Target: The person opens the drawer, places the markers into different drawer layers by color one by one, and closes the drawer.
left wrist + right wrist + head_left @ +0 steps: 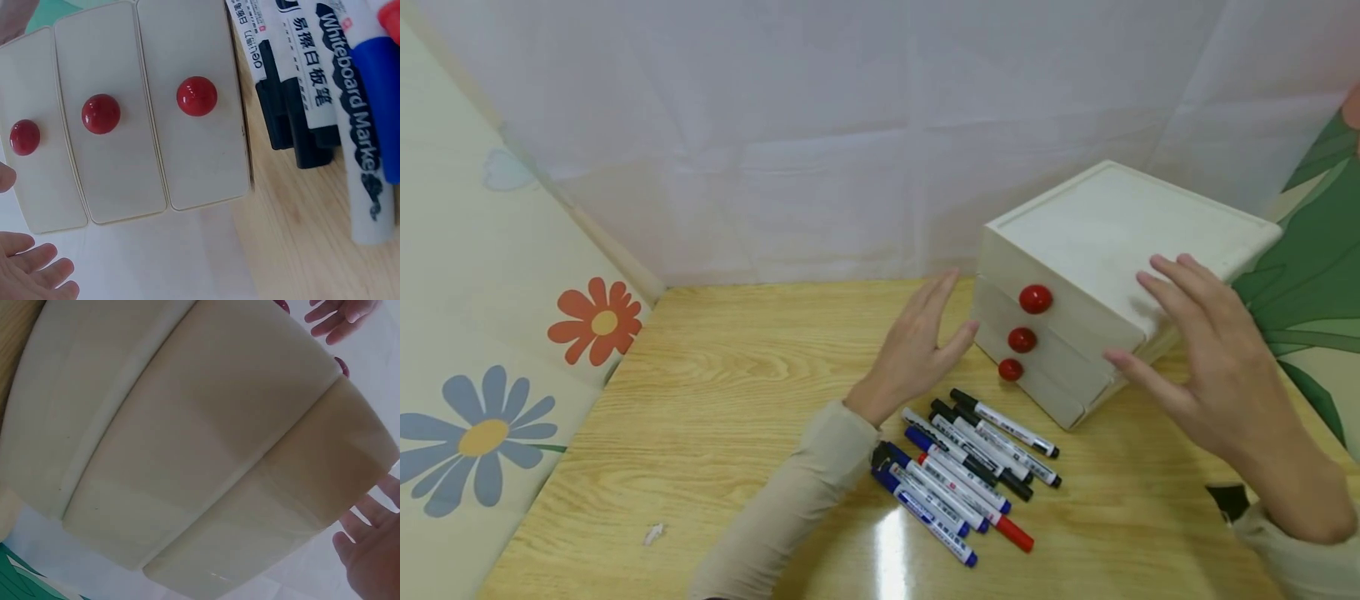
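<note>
A white three-drawer box (1135,225) stands at the right of the wooden table, its drawers pushed in, each with a round red knob (1035,298). My left hand (917,350) hovers left of the drawer fronts with straight fingers and nothing in it. Over the box's right side is my right hand (1217,375), fingers spread and holding nothing; whether a fingertip touches the box I cannot tell. Several whiteboard markers (970,475) with black, blue and red caps lie side by side in front of the box. In the left wrist view, marker barrels (356,125) show close beside the drawers.
A small white scrap (654,533) lies on the table (737,400) at the front left. White cloth (790,142) hangs behind. Flower-patterned panels (482,333) border the left side and the right. A small black object (1228,502) sits by the right sleeve.
</note>
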`<state>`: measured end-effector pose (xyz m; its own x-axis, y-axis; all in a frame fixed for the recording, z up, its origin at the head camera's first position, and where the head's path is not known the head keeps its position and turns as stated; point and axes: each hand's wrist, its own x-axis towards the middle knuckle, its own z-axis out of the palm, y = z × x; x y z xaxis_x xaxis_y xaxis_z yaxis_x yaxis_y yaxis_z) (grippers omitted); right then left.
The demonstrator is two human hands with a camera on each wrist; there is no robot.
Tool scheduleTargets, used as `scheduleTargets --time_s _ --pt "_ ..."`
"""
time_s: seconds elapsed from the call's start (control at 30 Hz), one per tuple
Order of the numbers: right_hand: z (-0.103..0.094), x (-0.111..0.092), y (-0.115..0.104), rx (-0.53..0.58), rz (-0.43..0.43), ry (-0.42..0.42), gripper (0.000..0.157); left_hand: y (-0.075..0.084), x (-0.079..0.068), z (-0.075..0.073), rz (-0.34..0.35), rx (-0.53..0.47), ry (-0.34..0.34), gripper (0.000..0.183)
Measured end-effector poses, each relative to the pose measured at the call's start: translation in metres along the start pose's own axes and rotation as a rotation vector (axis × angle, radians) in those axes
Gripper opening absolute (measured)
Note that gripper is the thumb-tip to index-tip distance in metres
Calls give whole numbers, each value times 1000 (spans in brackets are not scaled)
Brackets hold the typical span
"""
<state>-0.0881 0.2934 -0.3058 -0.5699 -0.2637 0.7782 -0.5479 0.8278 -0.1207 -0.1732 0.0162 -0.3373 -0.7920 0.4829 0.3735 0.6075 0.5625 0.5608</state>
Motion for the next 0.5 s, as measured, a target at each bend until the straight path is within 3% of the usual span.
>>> scheduleTargets --time_s 0.5 --pt "5 -8 24 67 -64 63 81 12 11 7 54 3 -28 67"
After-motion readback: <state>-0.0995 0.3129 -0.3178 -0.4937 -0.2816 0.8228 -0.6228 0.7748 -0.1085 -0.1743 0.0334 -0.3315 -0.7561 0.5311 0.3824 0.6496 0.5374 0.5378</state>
